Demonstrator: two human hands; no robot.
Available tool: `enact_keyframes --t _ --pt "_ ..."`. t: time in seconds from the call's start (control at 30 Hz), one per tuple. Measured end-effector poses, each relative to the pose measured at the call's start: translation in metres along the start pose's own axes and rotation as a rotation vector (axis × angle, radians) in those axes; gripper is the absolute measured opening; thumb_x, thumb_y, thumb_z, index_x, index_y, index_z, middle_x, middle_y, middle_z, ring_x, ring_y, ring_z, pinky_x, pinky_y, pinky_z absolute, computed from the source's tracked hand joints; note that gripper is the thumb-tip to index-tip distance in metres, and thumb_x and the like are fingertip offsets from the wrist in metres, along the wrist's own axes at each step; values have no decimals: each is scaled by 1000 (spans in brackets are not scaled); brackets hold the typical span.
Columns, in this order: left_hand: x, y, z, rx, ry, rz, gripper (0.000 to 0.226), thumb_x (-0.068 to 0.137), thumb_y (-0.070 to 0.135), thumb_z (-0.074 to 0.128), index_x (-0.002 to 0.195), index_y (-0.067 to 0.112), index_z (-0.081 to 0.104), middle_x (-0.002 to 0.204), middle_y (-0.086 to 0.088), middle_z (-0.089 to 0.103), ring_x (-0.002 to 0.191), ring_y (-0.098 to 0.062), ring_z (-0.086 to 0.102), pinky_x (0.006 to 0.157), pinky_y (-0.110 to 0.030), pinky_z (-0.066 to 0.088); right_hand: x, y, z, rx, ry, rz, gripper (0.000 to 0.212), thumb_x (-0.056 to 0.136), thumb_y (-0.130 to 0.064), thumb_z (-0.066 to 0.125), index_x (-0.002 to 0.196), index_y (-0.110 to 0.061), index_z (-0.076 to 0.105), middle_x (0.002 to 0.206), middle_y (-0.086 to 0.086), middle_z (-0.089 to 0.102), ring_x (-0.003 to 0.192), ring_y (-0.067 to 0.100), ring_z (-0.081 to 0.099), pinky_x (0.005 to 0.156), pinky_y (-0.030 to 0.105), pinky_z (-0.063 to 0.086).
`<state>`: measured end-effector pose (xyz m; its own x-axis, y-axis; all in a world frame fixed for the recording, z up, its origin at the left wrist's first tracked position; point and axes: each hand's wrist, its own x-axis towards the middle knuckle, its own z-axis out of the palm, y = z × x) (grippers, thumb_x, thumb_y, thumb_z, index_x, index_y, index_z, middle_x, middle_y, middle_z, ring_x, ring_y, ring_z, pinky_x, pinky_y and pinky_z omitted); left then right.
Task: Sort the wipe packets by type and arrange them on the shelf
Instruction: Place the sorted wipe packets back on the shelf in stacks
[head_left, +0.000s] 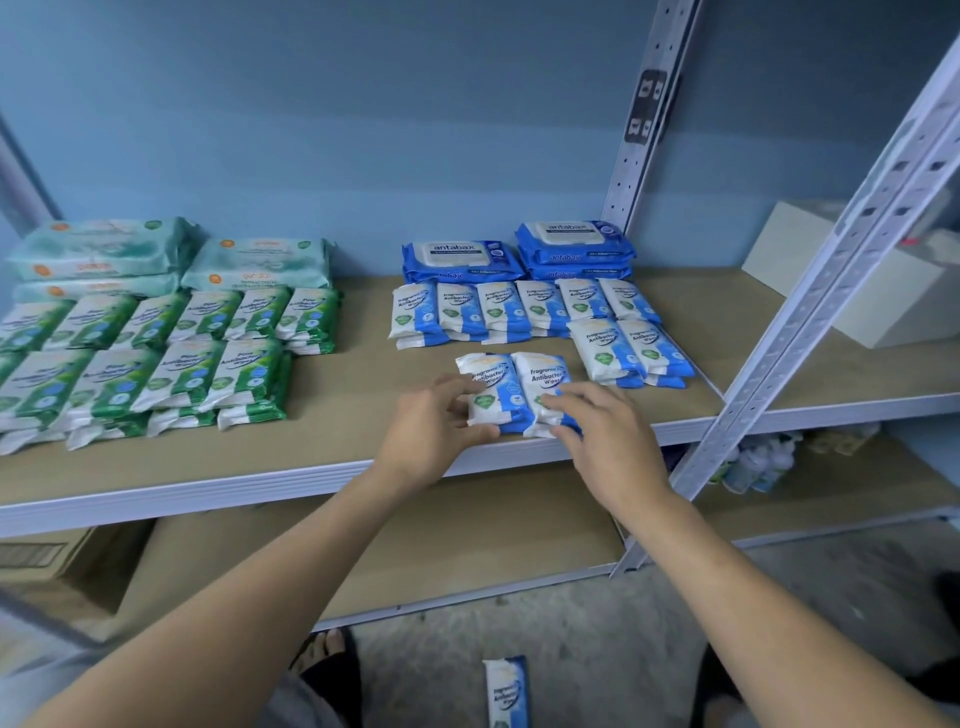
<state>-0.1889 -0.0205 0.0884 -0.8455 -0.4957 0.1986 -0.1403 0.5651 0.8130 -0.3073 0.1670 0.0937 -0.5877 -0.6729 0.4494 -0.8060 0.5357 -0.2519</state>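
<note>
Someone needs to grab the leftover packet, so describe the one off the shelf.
Find the metal shelving unit. Look below it, to the floor by the person's foot. A single blue-and-white packet lies there alone; the matching packets all sit up on the shelf.

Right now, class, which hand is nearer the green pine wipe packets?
Left. The left hand is right of the green pine wipe packets, pinching a blue packet; the right hand is farther right, on the neighbouring blue packet.
</note>
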Motion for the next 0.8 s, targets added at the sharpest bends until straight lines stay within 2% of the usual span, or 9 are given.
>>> enact_keyframes --t 0.1,0.2,0.27,0.43,0.53,0.6,0.67,0.73,0.8 --pt "17 3 15 49 16 22 50 75 26 88 121 20 70 115 6 64 82 -2 65 74 -4 45 12 14 0 -139 63 -21 36 76 -15 84 110 -23 76 111 -2 73 100 29 57 84 44 46" --pt "35 3 25 148 21 59 50 77 33 86 123 22 67 112 5 64 86 -12 65 84 -25 53 27 25 4 -186 90 -13 34 73 -16 86 105 -25 77 108 -4 74 100 28 57 85 38 33" --pt "44 0 30 198 32 92 49 78 37 84 122 23 67 111 5 63 87 -15 64 86 -34 54 37 32 10 -197 112 -13 34 70 -16 88 101 -26 78 105 -5 74 97 28 58 82 36 27" --pt "61 -8 33 259 60 133 47 81 40 80 123 25 66 115 5 62 90 -15 63 87 -35 53 61 44 24 -207 125 -33 31 67 -18 90 95 -26 78 98 -5 75 93 27 61 82 36 26" --pt "67 -13 33 296 54 161 47 83 44 78 125 29 65 122 5 63 99 -17 62 92 -33 50 66 49 33 -196 141 -37 31 68 -15 88 95 -26 78 98 -5 75 92 29 62 81 37 26" --pt "68 -15 34 323 56 171 47 84 47 75 127 31 64 131 4 61 109 -19 61 97 -36 49 65 50 40 -195 167 -31 36 70 -10 85 100 -26 77 104 -3 74 94 29 63 83 38 27" --pt "67 -15 33 340 52 188 53 85 52 72 132 31 61 140 2 58 121 -21 57 104 -40 46 58 47 41 -209 168 -18 41 75 -11 82 112 -26 75 117 -2 72 106 28 62 90 39 29" --pt "63 -14 29 375 -12 185 69 84 62 67 144 31 51 151 0 48 136 -22 46 113 -42 39 44 41 39 -200 128 7 44 84 -21 74 128 -25 67 135 1 63 126 28 53 101 45 30" --pt "55 -12 21 411 -129 154 90 79 74 62 154 33 34 159 1 35 145 -20 33 120 -40 29 18 35 35 -141 134 81 46 91 -29 65 137 -24 59 147 1 52 134 27 44 104 48 32"
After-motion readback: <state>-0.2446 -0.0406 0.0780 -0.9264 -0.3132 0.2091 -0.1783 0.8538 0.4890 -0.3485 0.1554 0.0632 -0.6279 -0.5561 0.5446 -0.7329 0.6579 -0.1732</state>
